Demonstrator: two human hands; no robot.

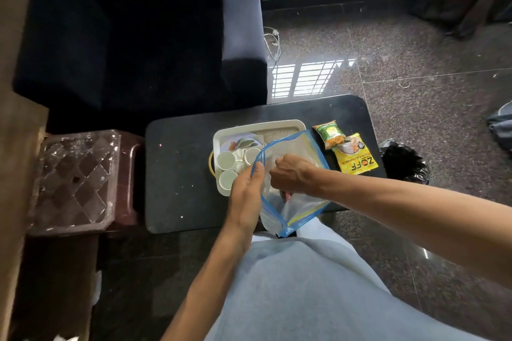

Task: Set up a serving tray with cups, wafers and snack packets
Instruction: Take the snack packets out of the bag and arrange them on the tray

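Reaching into the zip-lock bag [299, 210]: keep its mouth wide with the left hand [246, 194], which pinches the rim at 9 o'clock. The right hand [291, 171] is curled inside; what it grasps cannot be told. Beyond, the serving tray [260, 122] holds three cups [225, 160]; two snack packets [356, 158] lie at its 3 o'clock.

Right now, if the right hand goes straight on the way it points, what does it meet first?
Probably the wall of the zip bag beside the left hand; the cups lie beyond. Depth unclear.
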